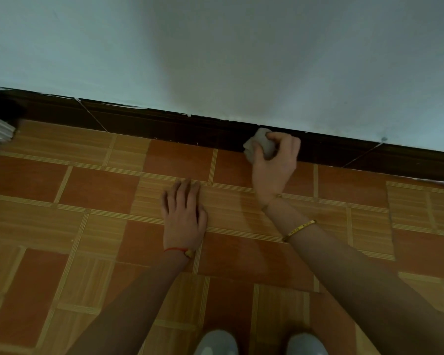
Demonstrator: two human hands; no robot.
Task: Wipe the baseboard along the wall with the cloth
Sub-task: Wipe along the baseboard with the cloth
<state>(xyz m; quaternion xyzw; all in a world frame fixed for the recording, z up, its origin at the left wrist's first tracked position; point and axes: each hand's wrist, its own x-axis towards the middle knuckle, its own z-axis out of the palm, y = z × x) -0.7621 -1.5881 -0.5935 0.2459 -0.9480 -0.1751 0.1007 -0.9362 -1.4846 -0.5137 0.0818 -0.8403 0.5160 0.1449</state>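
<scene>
Right hand: grasping grey cloth against dark baseboard, centre right.
Left hand: grip released, flat on floor.
Writing: bangle markings unreadable.

- Bare forearms, no sleeves in view;
- thin red cord bracelet with a small gold charm at the left wrist;
- slim gold chain at the right wrist; gold bangle further up that forearm;
- pale grey-blue shoes at the bottom edge.
</scene>
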